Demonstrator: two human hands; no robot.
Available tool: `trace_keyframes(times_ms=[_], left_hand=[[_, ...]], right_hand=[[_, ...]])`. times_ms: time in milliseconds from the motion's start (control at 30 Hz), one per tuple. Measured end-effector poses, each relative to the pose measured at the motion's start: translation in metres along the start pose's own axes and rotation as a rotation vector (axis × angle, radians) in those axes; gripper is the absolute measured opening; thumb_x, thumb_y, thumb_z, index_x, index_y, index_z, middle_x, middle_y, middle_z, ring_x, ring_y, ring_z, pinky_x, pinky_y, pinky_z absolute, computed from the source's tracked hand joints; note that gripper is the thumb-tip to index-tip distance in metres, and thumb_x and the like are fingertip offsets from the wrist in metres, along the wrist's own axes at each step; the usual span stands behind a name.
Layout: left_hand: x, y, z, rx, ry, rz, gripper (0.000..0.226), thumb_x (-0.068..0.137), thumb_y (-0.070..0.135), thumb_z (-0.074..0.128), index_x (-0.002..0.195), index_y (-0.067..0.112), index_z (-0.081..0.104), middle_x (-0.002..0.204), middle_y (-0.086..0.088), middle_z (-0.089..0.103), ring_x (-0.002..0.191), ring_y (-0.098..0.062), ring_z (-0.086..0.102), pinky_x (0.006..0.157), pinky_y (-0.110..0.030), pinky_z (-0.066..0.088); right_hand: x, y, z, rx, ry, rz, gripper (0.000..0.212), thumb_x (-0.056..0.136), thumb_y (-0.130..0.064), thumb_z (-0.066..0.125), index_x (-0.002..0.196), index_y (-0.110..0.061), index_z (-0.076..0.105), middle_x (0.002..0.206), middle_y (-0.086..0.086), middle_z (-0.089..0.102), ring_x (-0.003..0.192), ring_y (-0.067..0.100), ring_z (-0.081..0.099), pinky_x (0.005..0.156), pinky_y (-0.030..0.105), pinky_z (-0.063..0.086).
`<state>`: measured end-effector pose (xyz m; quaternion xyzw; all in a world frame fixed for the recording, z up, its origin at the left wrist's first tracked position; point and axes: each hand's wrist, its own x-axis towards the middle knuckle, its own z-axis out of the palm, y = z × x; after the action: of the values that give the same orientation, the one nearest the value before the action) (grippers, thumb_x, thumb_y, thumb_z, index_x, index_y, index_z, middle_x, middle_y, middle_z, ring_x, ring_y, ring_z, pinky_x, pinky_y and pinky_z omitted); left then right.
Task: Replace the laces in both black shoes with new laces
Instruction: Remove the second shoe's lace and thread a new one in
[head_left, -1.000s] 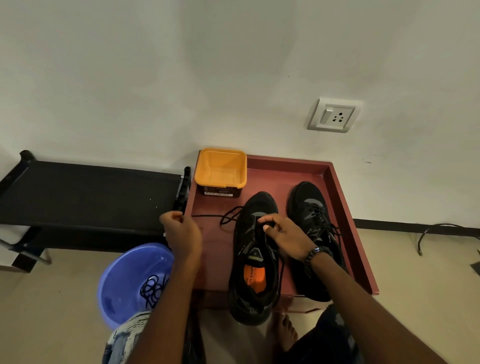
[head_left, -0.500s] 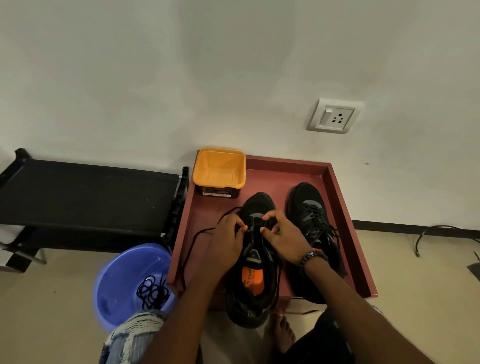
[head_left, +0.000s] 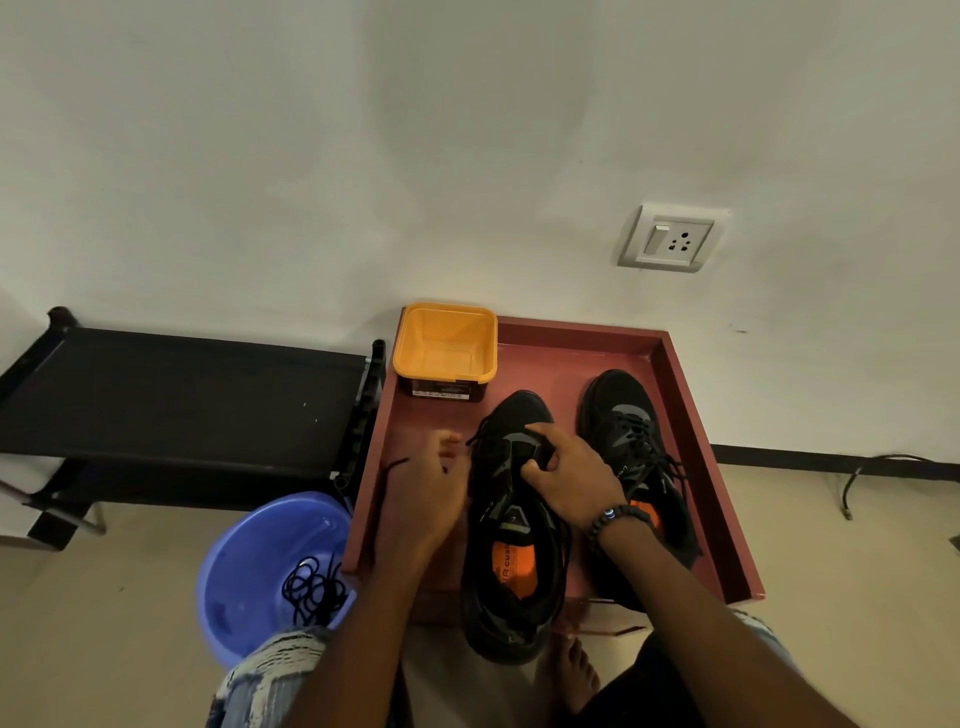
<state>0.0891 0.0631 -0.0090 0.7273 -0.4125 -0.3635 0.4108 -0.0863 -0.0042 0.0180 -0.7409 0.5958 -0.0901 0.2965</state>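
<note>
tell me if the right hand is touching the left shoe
Touching. The head view shows the right hand gripping the left shoe at its tongue, fingers pressed onto it.

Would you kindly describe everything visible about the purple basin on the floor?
The purple basin is a round, glossy bowl that looks like plastic, open at the top and upright on the beige floor. It sits left of the red tray and in front of the black rack. A tangled bundle of black laces lies inside, near its right wall. Its near edge is hidden behind the person's knee; neither hand touches it.
</note>
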Motion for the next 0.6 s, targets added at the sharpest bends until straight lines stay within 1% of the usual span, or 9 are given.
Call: trace_keyframes(times_ms=[33,100,200,267,367,433,467,533,600], left_hand=[[-0.003,0.005,0.004,0.047,-0.097,0.03,0.019,0.099,0.033,0.053,0.118,0.032,0.055,0.109,0.008,0.063,0.091,-0.011,0.066,0.081,-0.038,0.059],[0.001,0.007,0.013,0.121,-0.135,0.1,0.022,0.099,0.033,0.056,0.118,0.022,0.059,0.113,0.006,0.06,0.1,-0.011,0.062,0.088,-0.036,0.055],[0.004,0.01,0.019,0.121,-0.119,0.145,0.014,0.098,0.027,0.058,0.106,0.015,0.059,0.099,0.0,0.061,0.092,-0.018,0.061,0.081,-0.036,0.054],[0.006,0.011,0.017,0.131,-0.091,0.158,0.01,0.1,0.021,0.055,0.101,0.011,0.057,0.094,-0.003,0.061,0.088,-0.02,0.061,0.071,-0.029,0.053],[0.003,0.014,0.011,-0.227,0.054,-0.042,0.009,0.102,0.014,0.048,0.099,0.007,0.053,0.097,-0.012,0.064,0.084,-0.024,0.068,0.056,-0.022,0.054],[0.005,0.013,0.006,-0.56,0.147,-0.245,0.009,0.102,0.011,0.043,0.099,0.007,0.05,0.097,-0.015,0.063,0.081,-0.025,0.07,0.058,-0.032,0.058],[0.005,0.011,0.003,-0.573,0.187,-0.284,0.009,0.102,0.012,0.042,0.097,0.009,0.049,0.095,-0.015,0.062,0.077,-0.024,0.07,0.059,-0.036,0.059],[0.005,0.004,0.0,-0.27,0.205,-0.191,0.009,0.1,0.017,0.044,0.094,0.016,0.05,0.09,-0.011,0.062,0.071,-0.02,0.066,0.063,-0.041,0.057],[0.002,-0.002,0.002,0.041,0.146,-0.012,0.005,0.099,0.02,0.049,0.1,0.024,0.051,0.091,-0.001,0.061,0.076,-0.015,0.063,0.071,-0.042,0.058]], right_hand=[[0.001,0.0,-0.001,0.007,-0.007,-0.005,0.05,0.088,-0.042,0.058,0.136,-0.042,0.045,0.107,-0.007,0.051,0.102,0.019,0.058,0.09,0.044,0.052],[0.002,0.0,-0.002,0.015,-0.007,-0.021,0.048,0.087,-0.041,0.06,0.134,-0.042,0.048,0.099,-0.01,0.051,0.098,0.018,0.06,0.087,0.044,0.053],[0.002,0.002,-0.001,0.024,0.004,-0.009,0.046,0.085,-0.042,0.062,0.13,-0.043,0.05,0.086,-0.012,0.053,0.087,0.015,0.061,0.081,0.042,0.055],[0.002,0.003,0.001,0.032,0.007,0.003,0.046,0.084,-0.044,0.062,0.128,-0.046,0.049,0.088,-0.01,0.057,0.085,0.015,0.062,0.08,0.043,0.056],[0.003,0.006,0.002,0.053,0.003,0.023,0.047,0.084,-0.047,0.061,0.129,-0.047,0.048,0.089,-0.007,0.062,0.083,0.015,0.062,0.078,0.042,0.056],[0.002,0.008,0.003,0.072,0.006,0.041,0.049,0.084,-0.047,0.062,0.131,-0.045,0.049,0.086,-0.008,0.062,0.082,0.012,0.062,0.077,0.039,0.056],[0.001,0.008,0.004,0.08,0.011,0.05,0.051,0.084,-0.048,0.062,0.133,-0.043,0.048,0.086,-0.008,0.062,0.082,0.012,0.062,0.077,0.039,0.055],[0.001,0.008,0.004,0.084,0.017,0.065,0.053,0.084,-0.049,0.062,0.134,-0.042,0.047,0.089,-0.008,0.061,0.084,0.013,0.062,0.079,0.041,0.056],[0.0,0.006,0.005,0.081,0.015,0.075,0.052,0.084,-0.048,0.061,0.134,-0.043,0.046,0.09,-0.008,0.06,0.084,0.013,0.061,0.079,0.04,0.055]])
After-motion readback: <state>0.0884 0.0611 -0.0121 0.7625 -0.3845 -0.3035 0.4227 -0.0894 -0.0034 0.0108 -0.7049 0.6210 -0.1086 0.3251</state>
